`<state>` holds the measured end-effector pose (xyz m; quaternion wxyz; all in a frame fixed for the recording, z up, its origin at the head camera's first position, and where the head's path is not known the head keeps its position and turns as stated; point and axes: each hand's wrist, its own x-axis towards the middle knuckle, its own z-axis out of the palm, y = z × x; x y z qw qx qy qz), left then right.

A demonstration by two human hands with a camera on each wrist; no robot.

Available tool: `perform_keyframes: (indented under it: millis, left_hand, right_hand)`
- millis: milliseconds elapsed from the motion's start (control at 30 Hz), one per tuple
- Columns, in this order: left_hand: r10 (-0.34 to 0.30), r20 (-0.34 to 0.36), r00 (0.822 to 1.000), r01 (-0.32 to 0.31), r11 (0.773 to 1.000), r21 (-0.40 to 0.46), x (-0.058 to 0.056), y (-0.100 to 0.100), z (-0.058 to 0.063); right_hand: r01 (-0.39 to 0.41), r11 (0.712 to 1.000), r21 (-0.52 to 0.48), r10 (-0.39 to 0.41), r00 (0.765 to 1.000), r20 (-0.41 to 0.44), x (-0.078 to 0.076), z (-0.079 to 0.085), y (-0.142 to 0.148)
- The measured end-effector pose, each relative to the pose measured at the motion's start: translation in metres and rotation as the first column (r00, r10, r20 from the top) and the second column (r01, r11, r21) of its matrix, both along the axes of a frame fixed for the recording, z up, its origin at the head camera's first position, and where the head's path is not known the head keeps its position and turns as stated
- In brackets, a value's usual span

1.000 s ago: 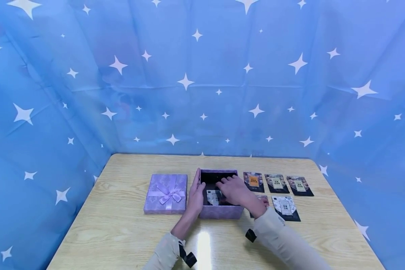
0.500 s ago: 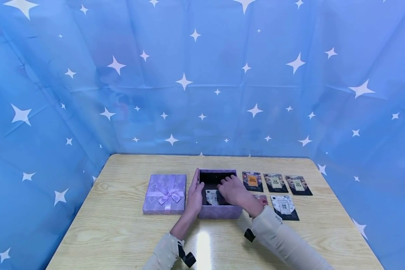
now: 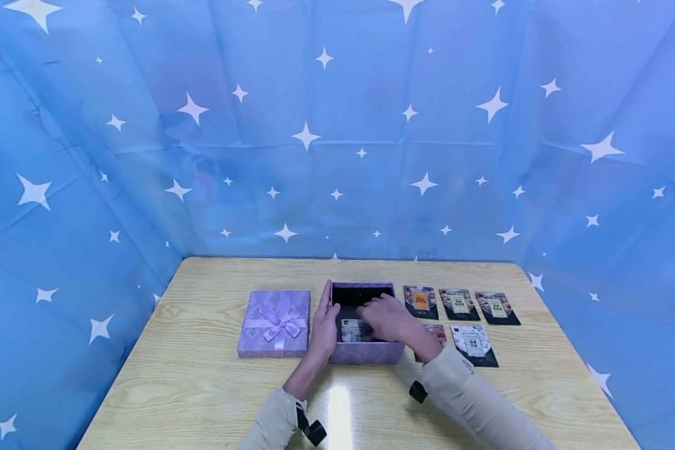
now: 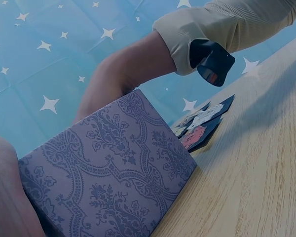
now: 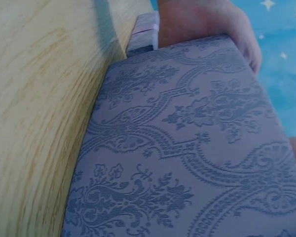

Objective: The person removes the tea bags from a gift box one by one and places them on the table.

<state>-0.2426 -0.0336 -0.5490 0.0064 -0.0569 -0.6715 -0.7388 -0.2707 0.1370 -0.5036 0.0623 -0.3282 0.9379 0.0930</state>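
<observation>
An open purple patterned box (image 3: 367,355) with a dark inside stands at the middle of the table. My left hand (image 3: 324,322) grips its left wall, thumb at the rim and fingers along the outside. My right hand (image 3: 390,319) reaches down into the box with bent fingers. Under it lies a black-and-white packet (image 3: 352,330), partly covered by the hand. The right fingertips and thumb are hidden, so a hold on the packet cannot be made out. In both wrist views the front of the box (image 4: 108,173) hides its inside.
To the left lies the purple lid (image 3: 275,322) with a ribbon bow. Several packets lie right of the box, among them an orange-labelled one (image 3: 420,302), a white one (image 3: 475,345) and a red one (image 3: 437,331) partly behind the right wrist. A starry curtain (image 3: 337,156) hangs behind the table.
My right hand has shifted slightly left inside the box. The packet beneath it has turned a little and sits slightly farther left and lower. My left hand keeps its hold on the box.
</observation>
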Motion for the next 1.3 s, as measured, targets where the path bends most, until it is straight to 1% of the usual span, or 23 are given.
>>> perform_keyframes:
  millis: [67, 133, 233, 367, 467, 567, 700, 867, 967, 1033, 1133, 1167, 1267, 1300]
  left_hand:
    - [0.004, 0.008, 1.000, -0.004, 1.000, -0.010, 0.001, -0.001, 0.000]
    - [0.007, 0.007, 1.000, -0.007, 1.000, -0.021, 0.001, -0.001, -0.001]
    - [0.010, 0.012, 1.000, -0.009, 0.999, -0.038, 0.001, -0.001, -0.001]
    - [0.007, 0.019, 1.000, -0.006, 0.999, -0.038, 0.000, -0.001, -0.001]
    - [0.003, 0.026, 1.000, -0.003, 1.000, -0.027, 0.001, -0.001, -0.002]
    - [0.001, 0.026, 1.000, 0.000, 1.000, -0.025, 0.001, 0.000, -0.003]
    - [-0.001, 0.016, 1.000, 0.001, 1.000, -0.031, 0.001, 0.000, -0.001]
    - [0.003, 0.024, 1.000, -0.002, 0.999, -0.042, 0.000, -0.001, -0.001]
    - [0.001, 0.036, 0.999, 0.000, 0.999, -0.043, 0.001, 0.000, -0.001]
    - [0.000, 0.034, 0.999, 0.001, 0.999, -0.040, 0.001, 0.000, -0.001]
    - [-0.002, 0.034, 0.999, 0.002, 1.000, -0.024, 0.000, 0.000, -0.001]
    - [-0.002, 0.031, 1.000, 0.003, 1.000, -0.017, 0.000, 0.000, 0.000]
    - [-0.002, 0.026, 1.000, 0.002, 1.000, -0.004, -0.001, 0.000, 0.000]
    - [-0.002, 0.025, 1.000, 0.002, 1.000, -0.002, -0.001, 0.000, 0.000]
  right_hand:
    - [-0.039, 0.993, -0.111, 0.045, 0.998, 0.054, 0.001, 0.001, 0.002]
    - [-0.061, 0.973, -0.220, 0.089, 0.989, 0.117, 0.002, 0.004, 0.004]
    - [-0.075, 0.944, -0.321, 0.139, 0.974, 0.180, 0.002, 0.006, 0.006]
    - [-0.082, 0.921, -0.380, 0.180, 0.957, 0.229, 0.002, 0.009, 0.009]
    - [-0.074, 0.902, -0.426, 0.207, 0.939, 0.274, 0.003, 0.011, 0.010]
    - [-0.047, 0.873, -0.485, 0.225, 0.921, 0.317, 0.006, 0.014, 0.012]
    - [-0.010, 0.824, -0.566, 0.249, 0.904, 0.347, 0.008, 0.016, 0.015]
    - [-0.001, 0.776, -0.630, 0.278, 0.898, 0.341, 0.010, 0.015, 0.019]
    - [0.024, 0.739, -0.673, 0.283, 0.896, 0.343, 0.014, 0.016, 0.023]
    - [0.045, 0.712, -0.701, 0.278, 0.898, 0.340, 0.017, 0.018, 0.026]
    - [0.091, 0.683, -0.725, 0.243, 0.907, 0.344, 0.021, 0.021, 0.031]
    - [0.112, 0.679, -0.726, 0.222, 0.911, 0.348, 0.022, 0.022, 0.033]
    - [0.190, 0.650, -0.736, 0.172, 0.906, 0.386, 0.025, 0.025, 0.039]
    - [0.218, 0.635, -0.741, 0.160, 0.901, 0.402, 0.026, 0.025, 0.041]
